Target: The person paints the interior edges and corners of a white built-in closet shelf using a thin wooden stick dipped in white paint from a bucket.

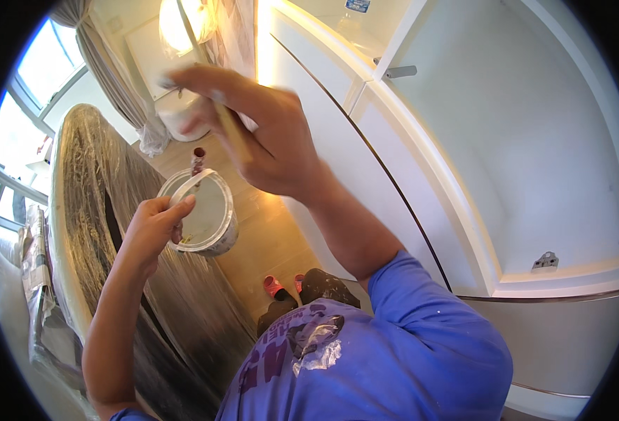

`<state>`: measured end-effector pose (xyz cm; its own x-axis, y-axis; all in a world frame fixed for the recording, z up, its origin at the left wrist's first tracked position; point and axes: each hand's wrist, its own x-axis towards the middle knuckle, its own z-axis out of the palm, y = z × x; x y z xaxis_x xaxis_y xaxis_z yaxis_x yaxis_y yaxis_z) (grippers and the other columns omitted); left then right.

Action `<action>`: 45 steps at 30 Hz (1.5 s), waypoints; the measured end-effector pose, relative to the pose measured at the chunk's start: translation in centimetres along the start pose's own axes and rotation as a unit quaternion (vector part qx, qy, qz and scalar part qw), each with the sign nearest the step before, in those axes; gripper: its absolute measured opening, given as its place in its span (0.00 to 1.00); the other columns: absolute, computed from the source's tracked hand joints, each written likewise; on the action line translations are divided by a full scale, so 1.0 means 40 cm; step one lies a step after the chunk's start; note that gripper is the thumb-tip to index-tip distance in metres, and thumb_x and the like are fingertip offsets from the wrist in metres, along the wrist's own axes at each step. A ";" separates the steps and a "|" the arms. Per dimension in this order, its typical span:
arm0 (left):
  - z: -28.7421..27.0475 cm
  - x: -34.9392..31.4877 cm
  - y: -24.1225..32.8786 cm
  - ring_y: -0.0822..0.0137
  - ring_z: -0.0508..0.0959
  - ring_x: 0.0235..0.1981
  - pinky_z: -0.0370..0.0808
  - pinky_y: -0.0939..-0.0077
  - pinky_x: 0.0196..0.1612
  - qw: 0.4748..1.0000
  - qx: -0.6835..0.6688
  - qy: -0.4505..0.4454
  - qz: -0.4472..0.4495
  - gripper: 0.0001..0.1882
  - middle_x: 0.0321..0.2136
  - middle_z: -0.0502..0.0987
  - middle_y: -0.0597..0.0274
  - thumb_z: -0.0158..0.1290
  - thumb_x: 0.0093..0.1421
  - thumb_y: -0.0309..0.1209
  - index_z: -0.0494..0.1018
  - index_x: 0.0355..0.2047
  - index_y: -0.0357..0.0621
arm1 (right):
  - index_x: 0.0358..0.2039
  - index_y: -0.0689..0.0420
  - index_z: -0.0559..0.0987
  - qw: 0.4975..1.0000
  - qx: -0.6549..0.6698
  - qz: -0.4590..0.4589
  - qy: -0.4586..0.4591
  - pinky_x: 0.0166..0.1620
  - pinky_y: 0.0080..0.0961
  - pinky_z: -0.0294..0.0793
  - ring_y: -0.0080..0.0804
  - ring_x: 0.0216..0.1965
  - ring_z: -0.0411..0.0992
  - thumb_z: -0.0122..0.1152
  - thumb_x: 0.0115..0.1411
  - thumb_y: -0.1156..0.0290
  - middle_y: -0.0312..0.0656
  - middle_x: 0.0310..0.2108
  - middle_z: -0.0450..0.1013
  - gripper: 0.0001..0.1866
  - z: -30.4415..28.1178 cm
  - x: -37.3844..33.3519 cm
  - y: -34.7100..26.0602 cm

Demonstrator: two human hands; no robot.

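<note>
My left hand (156, 228) is closed round the rim and white strap handle of a round plastic bucket (224, 237), thumb on top. Pale material smears the bucket's wall, and its inside looks whitish. A dark red, paint-spotted tube-like handle (198, 160) sticks up at the bucket's far edge. Above and to the right, my right hand (257, 130) is raised, gripping a tool with a pale wooden handle (232, 133). Motion blurs the fingertips, and I cannot make out the tool's head. White specks mark a finger.
A tall piece wrapped in clear plastic (88, 182) stands close on the left. White cabinets (330, 112) line the right, with an open compartment (506, 140) and metal hinges (546, 261). A curtain (116, 70) and a bright lamp (183, 28) are at the back, above a wooden floor (253, 242).
</note>
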<state>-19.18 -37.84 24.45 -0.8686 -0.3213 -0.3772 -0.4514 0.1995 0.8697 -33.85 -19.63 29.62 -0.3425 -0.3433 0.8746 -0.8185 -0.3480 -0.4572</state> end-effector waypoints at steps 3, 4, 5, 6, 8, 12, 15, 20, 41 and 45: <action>-0.030 0.018 -0.037 0.75 0.69 0.20 0.66 0.78 0.31 0.998 -0.055 0.023 -0.036 0.20 0.18 0.71 0.70 0.61 0.67 0.46 0.74 0.24 0.47 | 0.58 0.59 0.77 0.988 0.042 0.142 0.044 0.40 0.27 0.83 0.31 0.34 0.83 0.50 0.75 0.77 0.45 0.50 0.81 0.14 -0.012 -0.173 0.108; -0.035 0.023 -0.052 0.75 0.70 0.20 0.66 0.77 0.32 0.996 -0.068 0.032 -0.050 0.20 0.18 0.71 0.70 0.61 0.67 0.46 0.74 0.25 0.47 | 0.59 0.60 0.77 0.982 0.027 0.182 0.046 0.40 0.27 0.83 0.30 0.35 0.82 0.50 0.76 0.77 0.45 0.51 0.81 0.14 -0.028 -0.230 0.130; -0.039 0.025 -0.065 0.75 0.70 0.21 0.67 0.77 0.32 0.995 -0.063 0.029 -0.067 0.19 0.18 0.71 0.70 0.61 0.67 0.46 0.74 0.25 0.47 | 0.59 0.60 0.76 0.975 0.011 0.215 0.046 0.40 0.27 0.83 0.29 0.35 0.82 0.49 0.76 0.77 0.46 0.51 0.81 0.15 -0.049 -0.277 0.151; -0.049 0.017 -0.063 0.75 0.71 0.21 0.67 0.77 0.33 0.995 -0.060 0.035 -0.074 0.19 0.19 0.72 0.69 0.61 0.68 0.46 0.74 0.25 0.48 | 0.57 0.61 0.77 0.973 -0.002 0.221 0.067 0.39 0.27 0.83 0.31 0.35 0.82 0.53 0.74 0.78 0.46 0.49 0.82 0.14 -0.057 -0.320 0.163; -0.055 0.031 -0.069 0.75 0.72 0.22 0.68 0.77 0.34 0.994 -0.058 0.034 -0.086 0.19 0.19 0.72 0.69 0.61 0.68 0.46 0.74 0.26 0.48 | 0.55 0.62 0.78 0.962 -0.036 0.257 0.086 0.37 0.28 0.84 0.32 0.33 0.83 0.56 0.71 0.77 0.48 0.47 0.83 0.13 -0.071 -0.429 0.207; -0.046 0.036 -0.074 0.74 0.73 0.23 0.69 0.78 0.33 0.993 -0.070 0.010 -0.091 0.18 0.21 0.74 0.70 0.61 0.68 0.46 0.76 0.29 0.46 | 0.52 0.63 0.79 0.910 -0.089 0.397 0.083 0.34 0.29 0.82 0.34 0.30 0.83 0.57 0.71 0.73 0.50 0.42 0.83 0.13 -0.071 -0.665 0.275; -0.060 0.045 -0.079 0.75 0.74 0.23 0.71 0.78 0.33 0.996 -0.046 -0.003 -0.072 0.17 0.22 0.75 0.71 0.61 0.68 0.45 0.77 0.31 0.46 | 0.51 0.63 0.79 0.851 -0.124 0.510 -0.001 0.33 0.31 0.80 0.34 0.25 0.82 0.53 0.74 0.66 0.49 0.35 0.83 0.15 -0.045 -0.944 0.331; -0.068 0.036 -0.074 0.75 0.71 0.25 0.63 0.79 0.37 0.994 -0.064 0.022 -0.083 0.19 0.20 0.73 0.70 0.61 0.67 0.46 0.77 0.26 0.46 | 0.46 0.56 0.82 0.722 -0.124 0.546 -0.406 0.46 0.49 0.79 0.59 0.43 0.81 0.59 0.68 0.58 0.58 0.39 0.81 0.16 0.036 -1.384 0.296; -0.102 0.089 -0.112 0.73 0.73 0.26 0.70 0.71 0.32 0.983 -0.018 0.091 -0.160 0.22 0.24 0.76 0.66 0.63 0.64 0.50 0.79 0.28 0.42 | 0.51 0.63 0.78 0.539 0.077 0.509 -0.667 0.42 0.47 0.81 0.58 0.39 0.83 0.70 0.58 0.52 0.61 0.36 0.82 0.29 0.092 -1.544 0.154; -0.117 0.099 -0.147 0.70 0.71 0.23 0.67 0.68 0.29 0.983 -0.097 0.075 -0.139 0.23 0.20 0.74 0.63 0.63 0.64 0.48 0.76 0.22 0.43 | 0.49 0.63 0.78 0.552 0.063 0.504 -0.661 0.42 0.47 0.81 0.58 0.39 0.83 0.69 0.58 0.56 0.61 0.36 0.82 0.26 0.049 -1.495 0.165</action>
<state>-19.02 -44.63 19.33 -0.6702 -0.4750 -0.5703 -0.6072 -0.0908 0.7893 -17.86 -3.12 -26.02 0.1093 -0.7257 -0.6793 -0.4516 0.5725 -0.6843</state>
